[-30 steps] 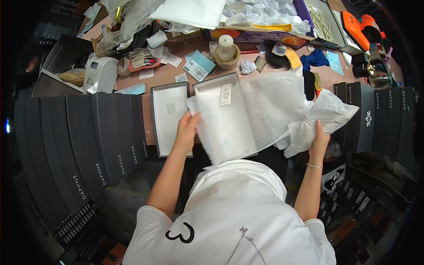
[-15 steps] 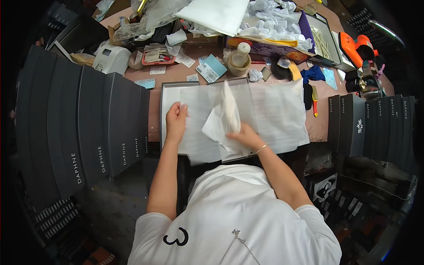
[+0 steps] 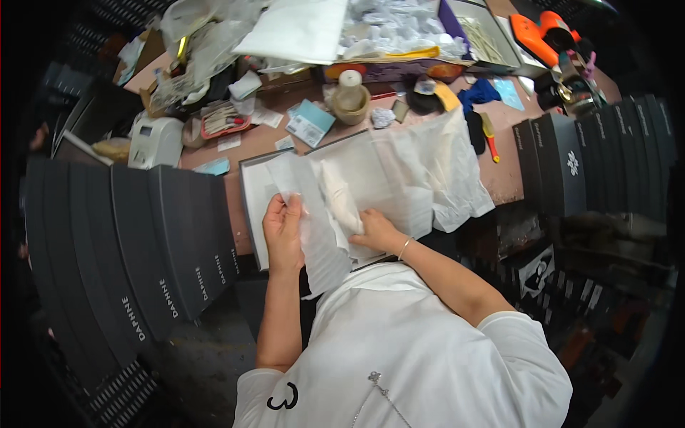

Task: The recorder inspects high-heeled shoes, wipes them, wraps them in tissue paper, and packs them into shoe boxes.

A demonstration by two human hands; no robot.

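My left hand [image 3: 284, 230] pinches the left edge of a thin white sheet of tissue paper [image 3: 322, 260], lifted and folded partly over. My right hand [image 3: 378, 232] is closed about the lower end of a slender white bundle [image 3: 341, 196]; what it is cannot be made out. The bundle lies slantwise on the paper, beside the lifted flap. Under the paper is an open shallow grey box [image 3: 248, 196] with a pale inside. More tissue paper [image 3: 449, 171] spreads to the right, past the box.
Dark grey shoe boxes stand in a left stack [image 3: 189, 235] and a right stack [image 3: 556, 160]. Behind the work lie a light-blue card packet [image 3: 311, 123], a white-capped bottle in a cup [image 3: 350, 100], a brush [image 3: 489, 135], a white device [image 3: 155, 141] and a carton of crumpled paper [image 3: 399, 32].
My left hand has drawn the paper's left edge up and inward toward the bundle. My right hand has set the bundle lower on the paper. The whole view has tilted.
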